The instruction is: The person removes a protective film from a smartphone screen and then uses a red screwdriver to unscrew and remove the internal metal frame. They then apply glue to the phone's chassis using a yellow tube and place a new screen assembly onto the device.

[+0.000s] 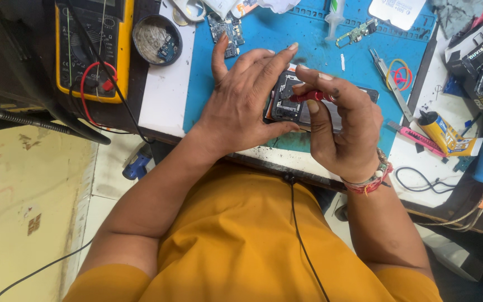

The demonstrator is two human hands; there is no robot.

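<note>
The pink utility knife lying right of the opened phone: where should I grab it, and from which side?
Grip the pink utility knife around the middle of its long handle, coming straight down from above. It lies flat and slanted on the white bench top, beside the yellow tube, so pinching across its narrow width looks easiest. The right hand is nearest, but holds a red-handled screwdriver.

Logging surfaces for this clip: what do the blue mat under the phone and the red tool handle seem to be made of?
The mat looks like matte rubber or silicone: flat, glare-free, with moulded recesses near its top edge. The tool handle in the right hand looks like glossy red plastic, though metal cannot be excluded.
</note>
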